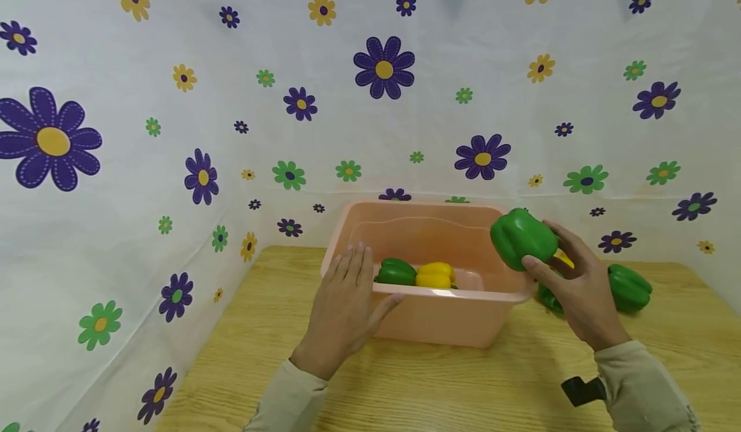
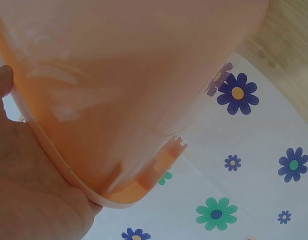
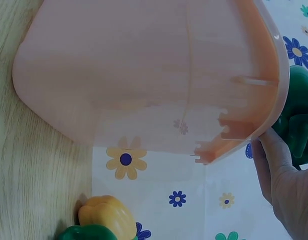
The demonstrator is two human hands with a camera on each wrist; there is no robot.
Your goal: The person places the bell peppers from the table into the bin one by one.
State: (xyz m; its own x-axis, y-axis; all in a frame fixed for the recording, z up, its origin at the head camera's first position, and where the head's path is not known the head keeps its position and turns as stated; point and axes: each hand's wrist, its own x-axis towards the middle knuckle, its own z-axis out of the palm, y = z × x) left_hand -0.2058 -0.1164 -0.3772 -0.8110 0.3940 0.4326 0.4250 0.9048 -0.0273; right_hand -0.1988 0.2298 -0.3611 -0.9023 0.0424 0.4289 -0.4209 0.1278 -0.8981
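Observation:
A pink plastic bin (image 1: 440, 316) stands on the table, with a green bell pepper (image 1: 396, 272) and a yellow bell pepper (image 1: 435, 275) inside. My left hand (image 1: 345, 310) rests on the bin's front left corner, its fingers straight and its thumb by the front rim. Just above the bin's right rim, my right hand (image 1: 579, 284) grips another green bell pepper (image 1: 521, 238) between thumb and fingers. That same pepper (image 3: 300, 110) appears beside the rim in the right wrist view, partly cut off by the frame edge.
Right of the bin lie a green bell pepper (image 1: 629, 288), another green one (image 1: 548, 298) partly hidden by my right hand, and a yellow one (image 3: 106, 216). The wooden table (image 1: 249, 361) meets a flower-patterned cloth (image 1: 324, 136) at the back and left.

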